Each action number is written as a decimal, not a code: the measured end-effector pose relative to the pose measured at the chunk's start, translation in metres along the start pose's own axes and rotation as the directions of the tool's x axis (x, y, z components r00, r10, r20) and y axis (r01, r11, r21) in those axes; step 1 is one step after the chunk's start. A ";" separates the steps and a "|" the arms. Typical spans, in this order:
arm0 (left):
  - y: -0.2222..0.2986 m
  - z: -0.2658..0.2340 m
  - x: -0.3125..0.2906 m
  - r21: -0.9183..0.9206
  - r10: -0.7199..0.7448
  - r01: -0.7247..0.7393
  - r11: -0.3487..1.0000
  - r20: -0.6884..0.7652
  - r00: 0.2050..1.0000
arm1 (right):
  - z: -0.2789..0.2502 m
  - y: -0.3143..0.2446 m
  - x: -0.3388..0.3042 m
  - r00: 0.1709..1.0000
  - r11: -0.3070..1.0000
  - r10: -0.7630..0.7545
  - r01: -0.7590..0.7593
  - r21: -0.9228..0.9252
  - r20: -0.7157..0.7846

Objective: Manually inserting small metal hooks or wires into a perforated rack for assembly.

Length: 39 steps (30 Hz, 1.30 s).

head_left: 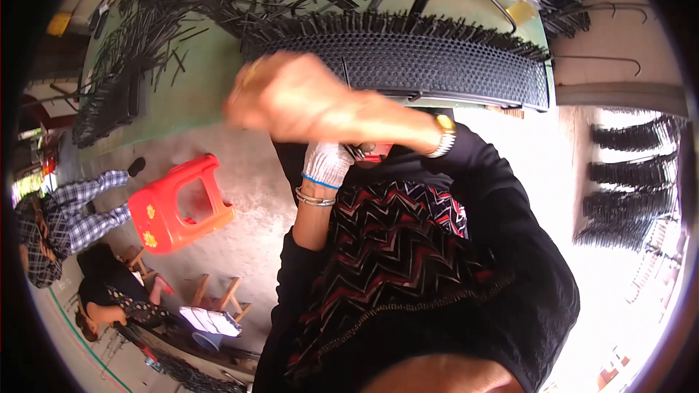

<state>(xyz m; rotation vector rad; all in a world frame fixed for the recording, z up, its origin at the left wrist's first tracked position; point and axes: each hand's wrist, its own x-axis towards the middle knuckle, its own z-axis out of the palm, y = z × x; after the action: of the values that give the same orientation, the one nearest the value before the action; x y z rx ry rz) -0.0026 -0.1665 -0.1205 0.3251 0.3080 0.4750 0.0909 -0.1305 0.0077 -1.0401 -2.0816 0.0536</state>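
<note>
1. R hand (273, 98) is up over the near left end of the black holed panel (444, 65), all motion blur. Can't tell if the fingers are clenched or loose, or if they're on the panel at all, tbh.
2. Panel lies just to the far side of that hand & runs off to the right, curved, along the near edge of the green table (186, 113). Black bristles (408, 25) stick up in a row along its far edge.
3. One thin black stick (345, 71) shows against the panel face, just right of the R hand. Can't see if it's in a hole.
4. L hand (329, 164), white glove w/ blue cuff, is nearer the body, partly behind the R forearm. Fingers hidden, so no idea re grip. Small reddish thing (376, 151) just right of it, mostly covered.
5. R wrist has a metal watch (443, 137), L wrist has bangles (314, 199).
6. Messy pile of black strips (171, 0) on the table, far left.
7. Red plastic stool (171, 225) on the floor, left, w/ 2 ppl beyond it.
</note>
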 end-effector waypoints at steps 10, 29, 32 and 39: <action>0.016 0.064 -0.001 0.158 0.067 -0.028 0.987 -0.242 0.968 | -0.066 0.060 -0.072 0.702 0.601 0.610 -0.712 0.363 0.368; 0.030 0.057 -0.006 0.129 -0.033 0.099 0.987 -0.437 0.899 | -0.057 0.068 -0.056 0.618 0.469 0.741 -0.756 0.457 0.262; 0.027 0.040 -0.001 0.184 0.016 0.058 0.981 -0.378 0.926 | -0.054 0.063 -0.039 0.660 0.598 0.749 -0.707 0.378 0.050; 0.010 0.034 0.008 -0.023 0.011 -0.022 0.999 -0.393 0.919 | -0.010 0.074 -0.019 0.721 0.716 0.673 -0.577 0.392 -0.168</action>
<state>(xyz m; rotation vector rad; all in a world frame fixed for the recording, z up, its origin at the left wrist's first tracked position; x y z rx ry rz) 0.0124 -0.1622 -0.0872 0.2032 0.6910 0.5600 0.1530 -0.0974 -0.0239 -1.4160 -1.2990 0.5285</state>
